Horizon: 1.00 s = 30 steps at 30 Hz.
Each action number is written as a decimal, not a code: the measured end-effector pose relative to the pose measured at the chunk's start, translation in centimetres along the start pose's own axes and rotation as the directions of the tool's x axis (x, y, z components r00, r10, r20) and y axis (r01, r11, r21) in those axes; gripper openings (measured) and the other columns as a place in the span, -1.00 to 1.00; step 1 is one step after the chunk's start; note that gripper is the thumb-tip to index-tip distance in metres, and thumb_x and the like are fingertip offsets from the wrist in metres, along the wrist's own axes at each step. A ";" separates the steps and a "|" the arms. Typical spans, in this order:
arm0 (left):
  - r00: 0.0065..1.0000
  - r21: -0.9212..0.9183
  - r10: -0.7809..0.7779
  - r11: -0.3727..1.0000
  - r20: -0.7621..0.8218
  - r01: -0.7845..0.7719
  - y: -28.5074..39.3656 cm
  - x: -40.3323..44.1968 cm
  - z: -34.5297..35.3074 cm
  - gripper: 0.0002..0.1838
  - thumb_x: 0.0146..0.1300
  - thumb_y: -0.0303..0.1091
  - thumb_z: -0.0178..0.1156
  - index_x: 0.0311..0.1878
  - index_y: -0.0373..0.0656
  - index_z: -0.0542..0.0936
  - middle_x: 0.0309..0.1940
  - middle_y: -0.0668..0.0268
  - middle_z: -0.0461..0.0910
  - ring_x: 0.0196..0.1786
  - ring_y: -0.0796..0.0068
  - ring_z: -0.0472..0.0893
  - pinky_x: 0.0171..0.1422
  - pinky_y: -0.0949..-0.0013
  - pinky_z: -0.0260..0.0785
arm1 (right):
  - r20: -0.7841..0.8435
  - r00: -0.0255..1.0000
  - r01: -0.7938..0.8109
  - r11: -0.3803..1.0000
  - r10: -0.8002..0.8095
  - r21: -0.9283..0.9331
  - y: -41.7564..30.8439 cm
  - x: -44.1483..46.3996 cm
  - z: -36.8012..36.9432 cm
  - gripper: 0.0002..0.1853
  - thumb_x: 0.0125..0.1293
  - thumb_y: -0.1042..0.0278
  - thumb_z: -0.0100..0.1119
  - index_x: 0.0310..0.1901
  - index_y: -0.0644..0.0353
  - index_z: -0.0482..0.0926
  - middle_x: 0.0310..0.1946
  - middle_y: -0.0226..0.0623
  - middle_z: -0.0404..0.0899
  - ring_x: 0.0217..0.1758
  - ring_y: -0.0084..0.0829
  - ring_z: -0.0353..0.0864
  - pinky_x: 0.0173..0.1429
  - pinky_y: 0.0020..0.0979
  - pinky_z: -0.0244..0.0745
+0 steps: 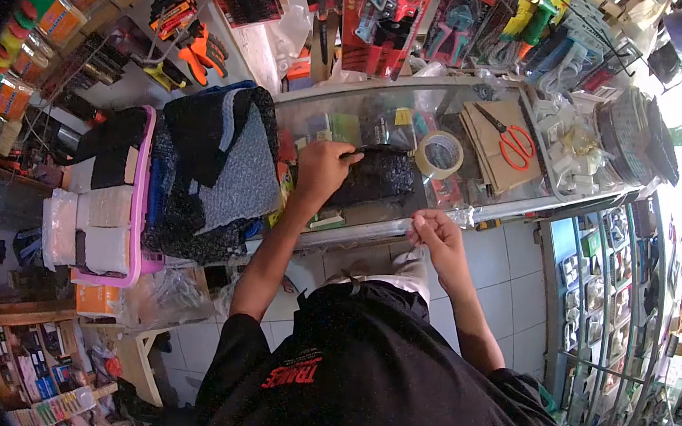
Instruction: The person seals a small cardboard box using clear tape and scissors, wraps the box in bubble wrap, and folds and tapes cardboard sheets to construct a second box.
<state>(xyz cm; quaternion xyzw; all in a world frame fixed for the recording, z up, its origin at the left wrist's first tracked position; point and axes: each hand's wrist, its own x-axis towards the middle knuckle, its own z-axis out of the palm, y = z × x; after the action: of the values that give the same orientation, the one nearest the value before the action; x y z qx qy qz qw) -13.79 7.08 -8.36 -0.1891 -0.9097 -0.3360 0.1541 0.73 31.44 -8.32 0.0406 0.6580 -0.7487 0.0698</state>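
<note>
A small packet wrapped in black bubble wrap (pixel 387 172) lies on the glass counter. My left hand (pixel 325 170) is closed at the packet's left end, fingertips curled on the dark wrap. Near the counter's front edge, to the right of the packet, my right hand (pixel 440 235) has thumb and index finger pinched together; whatever they hold is too small to make out. A roll of tape (pixel 439 155) rests just right of the packet. Further right, scissors with orange-red handles (pixel 516 147) lie on folded brown cardboard (pixel 480 158).
Sheets of black bubble wrap (pixel 240 171) are heaped left of my left arm, beside a pink basket (pixel 141 188) holding boxes. Carded tools (pixel 386 18) hang behind the glass counter (pixel 311 111). A coil of dark cable (pixel 630 134) stands at the right.
</note>
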 end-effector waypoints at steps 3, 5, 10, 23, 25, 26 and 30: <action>0.993 -0.015 0.043 0.999 -0.106 -0.045 -1.0 0.1 1.3 -0.78 0.16 -0.22 0.49 -0.36 -0.19 0.76 -0.51 0.01 0.63 -0.40 -0.09 0.65 -0.26 0.02 0.47 | 0.086 0.970 0.241 0.907 -0.225 -0.346 -0.7 0.5 1.5 -0.67 0.46 0.22 0.33 0.10 0.25 0.59 -0.10 -0.26 0.69 -0.04 -0.37 0.63 0.11 -0.36 0.51; 1.000 0.048 0.016 0.999 -0.025 -0.015 0.1 0.3 0.6 -0.78 0.19 -0.22 0.45 -0.37 -0.19 0.74 -0.51 0.01 0.63 -0.38 -0.09 0.66 -0.25 0.00 0.48 | 0.267 0.858 0.504 0.619 -0.439 -0.602 -3.1 1.1 2.9 -0.62 0.39 0.22 0.39 0.13 0.22 0.60 0.08 -0.13 0.67 0.20 -0.15 0.62 0.30 -0.19 0.49; 0.999 0.109 -0.012 0.994 0.047 0.007 0.8 -0.3 0.3 -0.76 0.31 -0.24 0.39 -0.22 -0.26 0.77 -0.41 -0.01 0.69 -0.32 -0.06 0.71 -0.22 0.00 0.50 | 0.425 0.798 0.593 0.427 -0.427 -0.683 -3.2 3.0 5.3 -0.49 0.34 0.14 0.41 0.23 0.18 0.55 0.36 0.00 0.49 0.55 0.08 0.33 0.58 0.09 0.19; 0.920 0.320 0.083 0.922 0.382 -0.216 2.1 -5.3 -2.0 -0.12 0.49 0.07 0.15 0.61 -0.37 0.11 0.66 -0.05 0.02 0.71 -0.03 -0.01 0.65 -0.34 -0.12 | 0.379 0.870 0.492 0.590 -0.314 -0.641 -2.8 4.3 4.6 -0.65 0.36 0.23 0.40 0.10 0.16 0.63 0.21 -0.11 0.66 0.54 -0.07 0.41 0.58 0.08 0.17; 0.915 0.358 0.064 0.907 0.399 -0.220 2.1 -5.3 -2.0 -0.07 0.47 0.12 0.15 0.62 -0.37 0.09 0.68 -0.06 -0.04 0.73 -0.02 -0.06 0.67 -0.33 -0.14 | 0.343 0.887 0.458 0.677 -0.308 -0.576 -3.0 4.9 4.2 -0.70 0.36 0.31 0.40 0.06 0.18 0.65 0.13 -0.14 0.70 0.49 -0.13 0.49 0.54 -0.02 0.25; 0.914 0.390 0.062 0.891 0.400 -0.231 1.9 -5.4 -1.5 -0.06 0.46 0.14 0.16 0.61 -0.37 0.11 0.68 -0.06 -0.04 0.73 -0.01 -0.06 0.67 -0.31 -0.14 | 0.311 0.896 0.441 0.717 -0.317 -0.540 -2.8 5.3 3.9 -0.73 0.35 0.35 0.40 0.04 0.19 0.65 0.08 -0.16 0.72 0.44 -0.16 0.54 0.50 -0.07 0.30; 0.941 0.375 0.099 0.900 0.323 -0.223 1.3 -5.9 -0.2 -0.03 0.38 0.19 0.23 0.58 -0.38 0.20 0.68 -0.06 -0.05 0.73 0.01 -0.07 0.70 -0.22 -0.14 | 0.179 0.888 0.442 0.683 -0.423 -0.581 -4.7 6.6 3.9 -0.78 0.34 0.44 0.40 -0.02 0.26 0.67 -0.05 -0.19 0.75 0.16 -0.28 0.72 0.27 -0.27 0.52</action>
<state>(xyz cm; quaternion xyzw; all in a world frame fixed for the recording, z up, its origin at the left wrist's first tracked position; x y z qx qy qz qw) -7.98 6.49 -9.90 -0.2764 -0.9531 -0.0937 0.0796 -6.38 27.80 -4.24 -0.1516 0.8521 -0.4929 -0.0897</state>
